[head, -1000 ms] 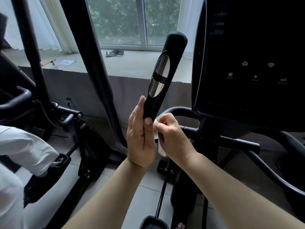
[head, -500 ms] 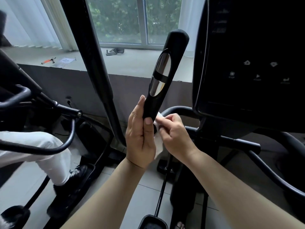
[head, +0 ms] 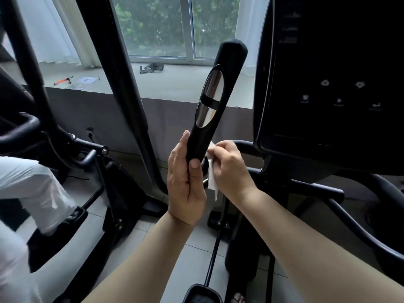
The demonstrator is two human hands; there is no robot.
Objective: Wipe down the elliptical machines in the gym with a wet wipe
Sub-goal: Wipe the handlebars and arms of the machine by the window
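Observation:
A black elliptical handle [head: 215, 101] with two shiny metal sensor plates rises at the centre. My left hand [head: 185, 182] holds its lower end, fingers straight along the left side and thumb laid on the front. My right hand [head: 231, 167] pinches a white wet wipe [head: 212, 171] against the right side of the handle's base. Part of the wipe hangs down between my two hands. The elliptical's dark console [head: 332, 84] with faint button symbols fills the upper right.
A second elliptical stands at left with a person's white-trousered leg [head: 32, 184] on its pedal. A long black moving arm [head: 122, 84] crosses in front of the window ledge [head: 175, 84], which holds a small tool, paper and a dark cloth. Black frame tubes [head: 317, 189] run right.
My right hand has slid the wipe slightly up and against the handle's base. The person's leg on the left machine has moved with its pedal. My left hand keeps its hold.

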